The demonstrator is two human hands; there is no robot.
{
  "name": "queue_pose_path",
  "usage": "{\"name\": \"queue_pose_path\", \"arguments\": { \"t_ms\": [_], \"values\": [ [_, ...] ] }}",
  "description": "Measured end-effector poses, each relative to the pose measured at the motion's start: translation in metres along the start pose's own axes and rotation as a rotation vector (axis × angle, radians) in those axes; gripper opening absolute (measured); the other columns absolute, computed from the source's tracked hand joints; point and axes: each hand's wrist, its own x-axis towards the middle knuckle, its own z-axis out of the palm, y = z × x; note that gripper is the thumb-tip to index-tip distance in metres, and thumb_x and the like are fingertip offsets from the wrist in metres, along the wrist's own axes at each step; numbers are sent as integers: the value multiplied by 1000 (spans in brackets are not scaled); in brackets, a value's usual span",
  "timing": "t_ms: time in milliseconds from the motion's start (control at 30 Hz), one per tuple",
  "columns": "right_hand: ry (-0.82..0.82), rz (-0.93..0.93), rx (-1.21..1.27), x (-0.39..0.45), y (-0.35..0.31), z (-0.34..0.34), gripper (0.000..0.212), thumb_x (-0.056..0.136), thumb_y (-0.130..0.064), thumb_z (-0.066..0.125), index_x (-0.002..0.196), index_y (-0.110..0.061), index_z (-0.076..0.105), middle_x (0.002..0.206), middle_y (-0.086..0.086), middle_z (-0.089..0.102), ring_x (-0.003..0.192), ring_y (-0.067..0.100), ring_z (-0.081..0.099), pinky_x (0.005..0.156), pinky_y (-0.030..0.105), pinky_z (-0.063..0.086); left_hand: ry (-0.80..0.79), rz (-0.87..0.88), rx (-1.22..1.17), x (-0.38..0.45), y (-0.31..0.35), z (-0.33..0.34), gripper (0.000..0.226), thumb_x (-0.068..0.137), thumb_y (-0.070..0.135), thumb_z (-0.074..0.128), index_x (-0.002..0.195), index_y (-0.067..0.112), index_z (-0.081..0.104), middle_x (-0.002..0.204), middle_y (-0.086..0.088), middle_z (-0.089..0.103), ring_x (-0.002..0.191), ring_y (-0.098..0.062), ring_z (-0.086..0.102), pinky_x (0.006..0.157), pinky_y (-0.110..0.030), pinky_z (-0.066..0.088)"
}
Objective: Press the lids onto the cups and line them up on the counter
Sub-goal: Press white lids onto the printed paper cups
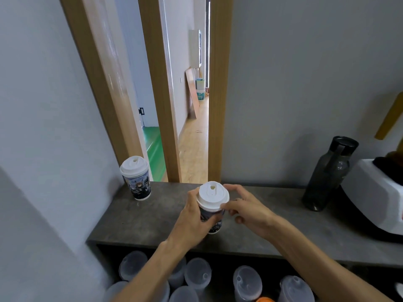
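Head view shows the scene from above, and it is taken from left to right. One finished cup (137,180), printed and capped with a white lid, is stood upright at the far left of the grey surface (152,223), close to the wall corner. Nearer the middle, a second cup (212,219) is gripped round its body by the left hand (194,216), whose fingers are curled about it, while its white lid (212,196) is pinched at the rim by the thumb and fingertips of the right hand (246,209). Whether the lid is fully seated cannot be told. It is judged that an uneven press on one side could leave the rim half-caught, so the lid might spring off; too hard a squeeze by the left hand could buckle the paper wall and spoil the seal. The cup sits well apart from the first, so the line might end ragged if it is set down where it is held. One dark bottle (329,173) is stood at the right. Counted: two cups, two white lids, one bottle, and at least six translucent lidded containers (247,282) on the shelf below.
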Motion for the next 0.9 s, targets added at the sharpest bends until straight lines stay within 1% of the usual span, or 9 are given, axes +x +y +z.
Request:
{"name": "queue_pose_path", "arguments": {
  "t_ms": [100, 200, 400, 567, 600, 667, 733, 800, 900],
  "values": [
    [13, -10, -84, -1, -3, 1, 51, 84, -12, 67, 129, -35, 56, 94, 9, 63, 79, 17, 52, 62, 30, 39, -52, -25, -149, -5, 3, -6, 59, 84, 44, 66, 129, 39, 28, 138, 12, 44, 127, 1, 46, 105, -27, 46],
    [31, -10, -144, -2, -1, 4, 50, 88, -15, 61, 131, -38, 53, 94, 6, 67, 75, 15, 54, 61, 27, 40, 52, -107, -242, -8, 10, -1, 41, 84, 45, 53, 120, 41, 34, 134, 7, 50, 123, -6, 51, 102, -42, 49],
    [-12, 5, -121, -1, 0, 2, 51, 91, -14, 59, 133, -40, 49, 79, 4, 61, 70, 14, 50, 58, 27, 38, 234, -205, -367, -9, 28, 17, 33, 80, 39, 50, 110, 47, 40, 123, 8, 54, 114, -13, 56, 94, -46, 53],
    [-45, -70, -228, -4, 3, -8, 53, 93, -23, 66, 138, -44, 46, 77, -1, 58, 69, 10, 52, 58, 21, 41, 145, -245, -358, -3, 27, 1, 18, 101, 21, 45, 109, 37, 44, 119, 6, 58, 105, -6, 58, 78, -24, 53],
    [-43, -125, -290, -5, 7, -10, 59, 92, -27, 70, 142, -44, 43, 84, -3, 60, 73, 8, 55, 64, 20, 46, 140, -245, -317, -1, 24, -4, 15, 103, 20, 42, 107, 35, 46, 117, 6, 59, 104, -4, 58, 76, -22, 51],
    [-37, -230, -434, -5, 20, -10, 82, 83, -36, 80, 148, -45, 32, 116, -8, 60, 97, 5, 60, 87, 24, 53, 138, -224, -214, 3, 20, -9, 12, 104, 22, 40, 104, 32, 47, 118, 5, 61, 105, -3, 57, 77, -22, 51],
    [-11, -294, -509, -4, 35, 1, 104, 74, -38, 87, 151, -49, 17, 142, -22, 44, 122, 6, 53, 106, 32, 48, 139, -205, -148, 3, 21, -8, 9, 105, 25, 39, 106, 30, 47, 121, 4, 61, 105, -3, 57, 78, -19, 53],
    [35, -367, -512, 0, 50, 16, 115, 74, -33, 88, 151, -52, 5, 148, -29, 34, 133, 2, 44, 113, 31, 42, 160, -190, -122, 1, 22, -5, 10, 105, 24, 38, 108, 28, 47, 121, 5, 59, 103, 0, 56, 75, -11, 51],
    [106, -382, -462, 7, 66, 24, 113, 80, -27, 83, 154, -47, 0, 150, -24, 37, 133, 1, 44, 111, 30, 43, 161, -212, -105, 3, 24, -6, 10, 105, 25, 38, 108, 27, 47, 121, 5, 60, 103, -5, 58, 70, -5, 47]
  ]
}}
